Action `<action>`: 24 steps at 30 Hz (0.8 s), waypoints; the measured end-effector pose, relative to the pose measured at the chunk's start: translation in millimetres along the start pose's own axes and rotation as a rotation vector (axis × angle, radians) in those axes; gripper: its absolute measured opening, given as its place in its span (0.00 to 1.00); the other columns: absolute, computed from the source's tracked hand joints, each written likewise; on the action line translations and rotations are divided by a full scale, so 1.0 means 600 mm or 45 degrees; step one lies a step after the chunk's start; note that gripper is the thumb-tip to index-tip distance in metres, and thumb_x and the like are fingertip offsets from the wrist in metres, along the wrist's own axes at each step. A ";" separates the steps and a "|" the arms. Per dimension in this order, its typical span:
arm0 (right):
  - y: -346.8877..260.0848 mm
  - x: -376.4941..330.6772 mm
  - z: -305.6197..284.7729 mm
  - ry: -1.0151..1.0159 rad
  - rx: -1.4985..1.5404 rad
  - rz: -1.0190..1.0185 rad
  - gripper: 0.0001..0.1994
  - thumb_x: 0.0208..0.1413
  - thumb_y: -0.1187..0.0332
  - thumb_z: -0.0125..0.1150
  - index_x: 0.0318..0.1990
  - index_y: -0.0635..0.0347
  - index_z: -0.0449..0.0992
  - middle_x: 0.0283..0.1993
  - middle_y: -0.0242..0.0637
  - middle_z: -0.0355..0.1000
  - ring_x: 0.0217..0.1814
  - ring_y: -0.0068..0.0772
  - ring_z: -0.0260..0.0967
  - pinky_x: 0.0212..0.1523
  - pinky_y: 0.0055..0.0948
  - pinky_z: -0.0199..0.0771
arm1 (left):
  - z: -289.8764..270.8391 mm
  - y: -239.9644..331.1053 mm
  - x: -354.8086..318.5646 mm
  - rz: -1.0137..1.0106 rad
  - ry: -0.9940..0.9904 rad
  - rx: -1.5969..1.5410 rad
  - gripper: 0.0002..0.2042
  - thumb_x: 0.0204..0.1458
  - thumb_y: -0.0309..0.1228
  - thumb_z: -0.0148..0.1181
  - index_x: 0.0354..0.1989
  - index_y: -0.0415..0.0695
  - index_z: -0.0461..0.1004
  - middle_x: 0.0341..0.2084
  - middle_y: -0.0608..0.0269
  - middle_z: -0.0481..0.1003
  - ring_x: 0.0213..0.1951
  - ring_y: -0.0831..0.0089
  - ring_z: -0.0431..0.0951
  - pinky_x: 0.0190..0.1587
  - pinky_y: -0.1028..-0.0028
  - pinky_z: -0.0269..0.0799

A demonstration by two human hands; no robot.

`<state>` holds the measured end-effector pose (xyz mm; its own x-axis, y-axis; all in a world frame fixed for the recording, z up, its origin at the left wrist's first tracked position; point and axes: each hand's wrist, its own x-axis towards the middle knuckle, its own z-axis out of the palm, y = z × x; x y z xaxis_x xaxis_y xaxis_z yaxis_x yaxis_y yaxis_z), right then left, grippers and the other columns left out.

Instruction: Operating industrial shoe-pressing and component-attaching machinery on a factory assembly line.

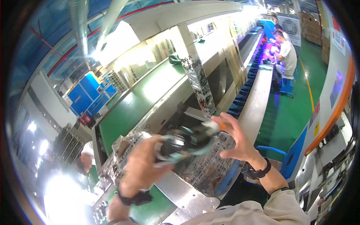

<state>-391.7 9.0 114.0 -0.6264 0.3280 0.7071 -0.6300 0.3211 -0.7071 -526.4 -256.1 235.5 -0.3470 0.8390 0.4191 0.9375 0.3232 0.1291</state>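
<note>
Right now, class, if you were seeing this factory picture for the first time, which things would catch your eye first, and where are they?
At centre, the left hand grips a dark and mint-coloured shoe, while the right hand spreads open at its other end. Behind them a foil-wrapped post rises beside the long green conveyor. At upper right, seated workers sit in purple light.

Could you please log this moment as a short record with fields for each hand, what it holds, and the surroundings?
Setting: factory line with a long green conveyor and a person seated far along it
Left hand: closed around a dark and pale-teal shoe, blurred
Right hand: fingers spread, fingertips at the shoe's far end
Wrists: a dark band on each
Below the hands: wire mesh basket on a metal plate
Other person: one at lower left, partly washed out by glare
</note>
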 end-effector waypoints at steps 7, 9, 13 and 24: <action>0.071 -0.144 -0.001 -0.033 -0.376 0.277 0.36 0.39 0.61 0.78 0.57 0.61 0.70 0.51 0.44 0.75 0.54 0.37 0.74 0.56 0.35 0.72 | 0.312 -0.030 -0.075 -0.067 -0.229 -0.272 0.40 0.39 0.40 0.73 0.63 0.43 0.62 0.59 0.47 0.67 0.61 0.51 0.67 0.62 0.57 0.63; 0.061 -0.140 0.003 -0.082 -0.516 0.259 0.36 0.38 0.62 0.78 0.57 0.61 0.70 0.51 0.46 0.75 0.54 0.40 0.74 0.55 0.36 0.72 | 0.328 -0.031 -0.086 -0.073 -0.136 -0.188 0.41 0.40 0.41 0.73 0.64 0.43 0.61 0.62 0.46 0.63 0.62 0.48 0.64 0.63 0.55 0.61; 0.043 -0.111 0.009 -0.282 -0.737 0.367 0.41 0.35 0.64 0.78 0.61 0.60 0.66 0.50 0.52 0.74 0.53 0.50 0.74 0.53 0.39 0.74 | 0.366 -0.037 -0.129 -0.232 0.001 -0.223 0.44 0.45 0.43 0.70 0.68 0.44 0.52 0.68 0.43 0.51 0.66 0.42 0.56 0.67 0.50 0.55; 0.035 -0.011 0.085 -0.962 -1.156 0.593 0.33 0.38 0.56 0.73 0.55 0.54 0.71 0.43 0.50 0.78 0.47 0.54 0.75 0.53 0.45 0.71 | 0.381 -0.045 -0.139 -0.298 0.088 -0.286 0.46 0.48 0.48 0.67 0.71 0.47 0.46 0.68 0.39 0.48 0.65 0.37 0.55 0.66 0.47 0.54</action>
<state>-424.2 -31.4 94.9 -0.9965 0.0829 0.0071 0.0719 0.9015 -0.4268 -528.9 -234.9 -8.5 -0.5584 0.7193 0.4132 0.8175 0.3927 0.4212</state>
